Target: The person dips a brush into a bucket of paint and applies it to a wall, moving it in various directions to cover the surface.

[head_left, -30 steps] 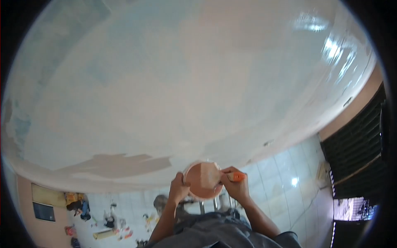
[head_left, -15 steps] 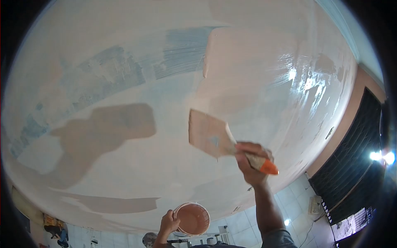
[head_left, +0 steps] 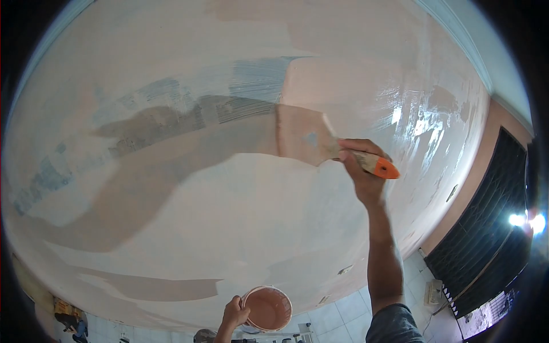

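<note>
My right hand (head_left: 366,166) is closed on the handle of a wide paint brush (head_left: 306,135) with an orange handle tip. The bristle end lies at the pale pink wall (head_left: 246,206), beside the lower left part of a thicker pink patch. Blue-grey streaks show through the coating left of the brush. Low in the view, my left hand (head_left: 233,314) grips the rim of a bucket (head_left: 267,308) holding pink paint.
A dark window grille (head_left: 486,228) and bright lamps (head_left: 527,220) are at the right. White floor tiles (head_left: 337,314) show below the wall. A person (head_left: 71,324) is at the lower left. Shadows of an arm and brush fall across the wall.
My right hand has moved up and slightly right with the brush, and its shadow has risen to meet the bristles. My left hand still holds the bucket, slightly lower in view.
</note>
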Action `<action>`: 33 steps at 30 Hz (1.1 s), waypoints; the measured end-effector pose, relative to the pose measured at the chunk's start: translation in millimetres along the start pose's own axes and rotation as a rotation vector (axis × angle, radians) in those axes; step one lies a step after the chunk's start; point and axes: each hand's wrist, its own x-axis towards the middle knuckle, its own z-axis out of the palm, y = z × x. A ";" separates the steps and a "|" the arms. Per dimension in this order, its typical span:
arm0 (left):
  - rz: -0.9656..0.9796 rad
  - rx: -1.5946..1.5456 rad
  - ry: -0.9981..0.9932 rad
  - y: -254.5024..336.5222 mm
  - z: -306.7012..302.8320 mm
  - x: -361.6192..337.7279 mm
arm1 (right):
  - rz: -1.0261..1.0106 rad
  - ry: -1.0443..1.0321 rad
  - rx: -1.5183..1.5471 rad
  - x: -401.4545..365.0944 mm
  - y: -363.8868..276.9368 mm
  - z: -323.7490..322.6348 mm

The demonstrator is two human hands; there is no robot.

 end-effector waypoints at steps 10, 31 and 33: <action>-0.094 -0.102 0.005 -20.9 11.8 14.1 | -0.051 0.229 0.112 3.6 2.7 -71.8; -0.062 0.000 0.011 2.8 1.0 4.8 | 0.028 0.480 0.491 31.3 -31.6 5.3; -0.048 0.003 0.014 0.4 2.8 4.2 | 0.028 0.484 0.508 34.3 -34.7 12.8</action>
